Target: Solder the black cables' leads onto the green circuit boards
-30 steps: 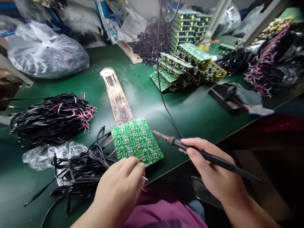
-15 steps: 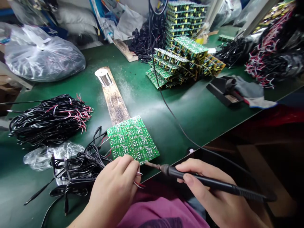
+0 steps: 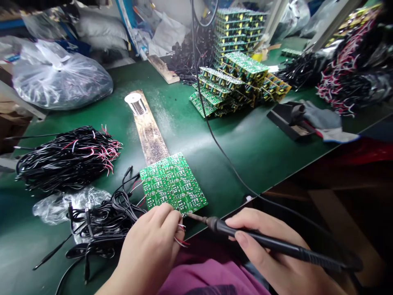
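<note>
Green bench mat [image 3: 245, 164] below: L hand [image 3: 150, 250] pinches red/white wires [image 3: 181, 241] at PCB [image 3: 173, 182] edge; R hand [image 3: 264, 250] grips soldering iron [image 3: 260, 239], tip just beside them.

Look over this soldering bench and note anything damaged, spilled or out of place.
The wooden strip looks scorched, blackened along its length, and pale specks lie scattered on the green mat beside it, like spilled residue.
</note>
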`<state>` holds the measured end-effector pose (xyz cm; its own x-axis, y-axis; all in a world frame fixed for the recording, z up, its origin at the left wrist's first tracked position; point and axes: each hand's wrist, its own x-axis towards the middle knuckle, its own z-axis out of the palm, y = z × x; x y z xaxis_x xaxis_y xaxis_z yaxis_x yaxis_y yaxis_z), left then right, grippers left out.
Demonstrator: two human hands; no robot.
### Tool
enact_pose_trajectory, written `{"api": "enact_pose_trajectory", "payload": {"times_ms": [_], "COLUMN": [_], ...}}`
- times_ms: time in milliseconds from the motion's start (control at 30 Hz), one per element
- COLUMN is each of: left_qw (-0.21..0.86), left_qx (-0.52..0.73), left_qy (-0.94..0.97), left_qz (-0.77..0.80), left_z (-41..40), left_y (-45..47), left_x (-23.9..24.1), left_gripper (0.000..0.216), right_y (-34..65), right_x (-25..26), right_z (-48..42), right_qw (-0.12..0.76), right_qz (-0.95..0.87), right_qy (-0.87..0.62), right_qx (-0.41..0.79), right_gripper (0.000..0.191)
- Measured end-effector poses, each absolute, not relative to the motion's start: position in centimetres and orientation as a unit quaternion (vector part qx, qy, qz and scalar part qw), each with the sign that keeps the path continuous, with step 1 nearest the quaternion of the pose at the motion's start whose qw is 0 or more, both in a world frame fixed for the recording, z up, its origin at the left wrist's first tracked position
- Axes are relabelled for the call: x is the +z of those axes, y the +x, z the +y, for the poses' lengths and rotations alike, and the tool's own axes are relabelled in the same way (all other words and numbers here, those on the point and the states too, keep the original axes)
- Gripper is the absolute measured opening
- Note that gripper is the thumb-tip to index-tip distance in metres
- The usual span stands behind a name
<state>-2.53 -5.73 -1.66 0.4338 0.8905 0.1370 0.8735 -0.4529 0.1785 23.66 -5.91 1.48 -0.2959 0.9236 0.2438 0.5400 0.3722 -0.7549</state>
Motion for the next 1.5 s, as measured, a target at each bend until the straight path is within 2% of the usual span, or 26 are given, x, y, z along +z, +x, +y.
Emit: {"api": "enact_pose_trajectory", "payload": {"times_ms": [200, 400, 1500], "left_qw": [0.035, 0.037, 0.034], "left_qx": [0.105, 0.111, 0.115], "left_qy": [0.846, 0.846, 0.841], "left_qz": [0.522, 0.520, 0.528], "left_z": [-5.7, -5.7, -5.8], "left_y": [-2.4, -2.5, -2.5], "left_x": [-1.7, -1.8, -2.1], "left_gripper": [0.011, 0.011, 0.008], "right_y": [23.5, 24.2, 23.3], "right_x": [3.0, 2.5, 3.0], "right_z": [-5.4, -5.9, -5.7], "right_qw": [0.322, 0.347, 0.330], "right_qz": [-0.780, -0.766, -0.779], "right_qy": [-0.472, -0.497, -0.471], "right_qx": [0.257, 0.214, 0.250], "right_gripper": [0.017, 0.021, 0.020]}}
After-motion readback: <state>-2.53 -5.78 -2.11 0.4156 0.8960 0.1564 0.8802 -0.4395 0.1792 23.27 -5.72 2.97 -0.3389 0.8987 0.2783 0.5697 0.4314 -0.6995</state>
